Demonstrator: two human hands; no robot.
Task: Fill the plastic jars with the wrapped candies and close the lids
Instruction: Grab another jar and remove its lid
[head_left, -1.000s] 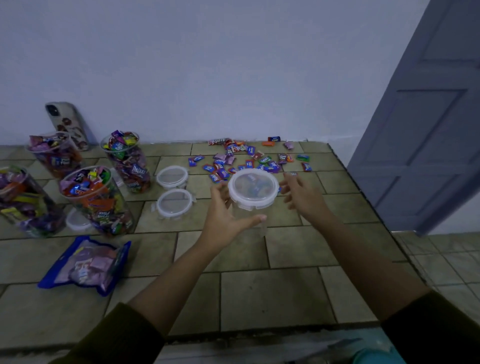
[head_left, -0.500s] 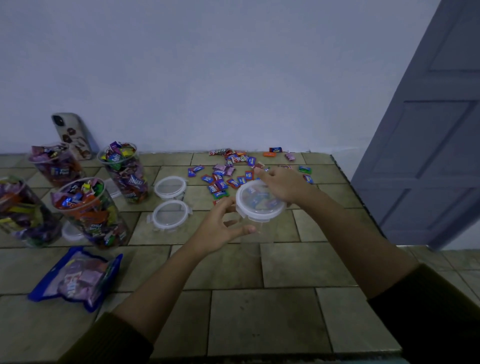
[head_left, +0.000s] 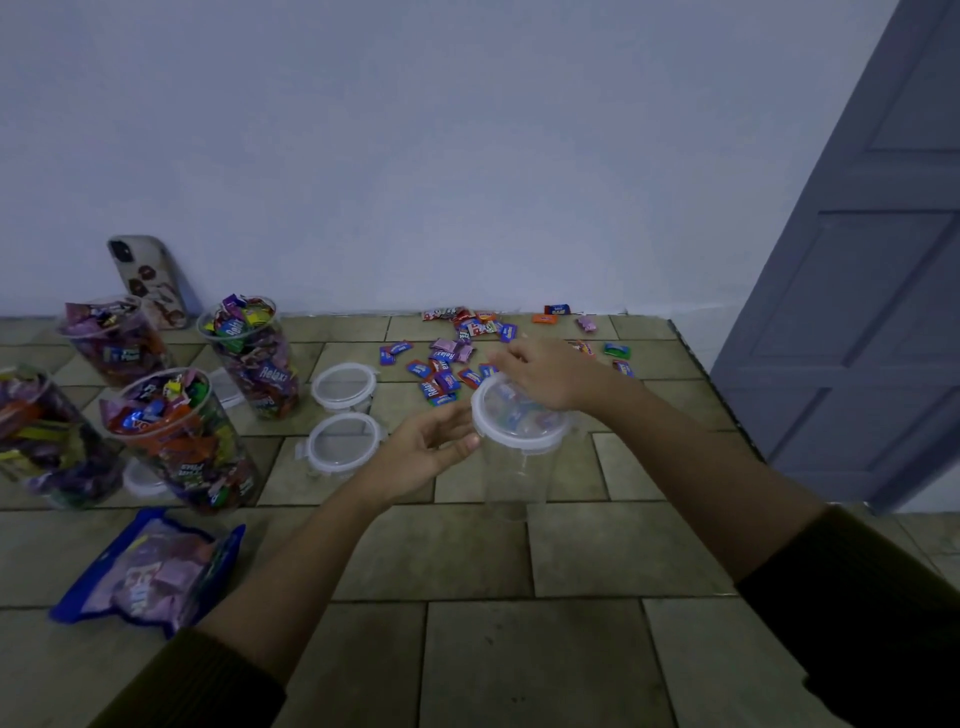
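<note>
1. The tiled surface (head_left: 519, 649) runs back to a pale wall, with a grey door (head_left: 857, 312) at the right.
2. Four filled jars (head_left: 182, 441) stand at the left without lids. In front of them lies a blue candy bag (head_left: 150, 571).
3. The empty jar (head_left: 517, 473) stands upright in the middle, near the loose candies, with its lid (head_left: 514, 423) on top.
4. The right hand (head_left: 545, 376) was held open beside the lid a second ago. It now lies across the lid, with bent fingers gripping the far rim.
5. The left hand (head_left: 426, 452) has stayed at the jar's left side. Its fingers are relaxed and its fingertips touch just under the lid's rim, so it steadies the jar without clasping it.
6. Two spare lids (head_left: 343, 384) lie between the filled jars and the empty one.
7. The loose candies (head_left: 447, 364) are scattered just behind the empty jar.
8. Judgement: the lid is probably about to come off so filling can start. This jar holds nothing yet, and the four full jars remain uncapped.
</note>
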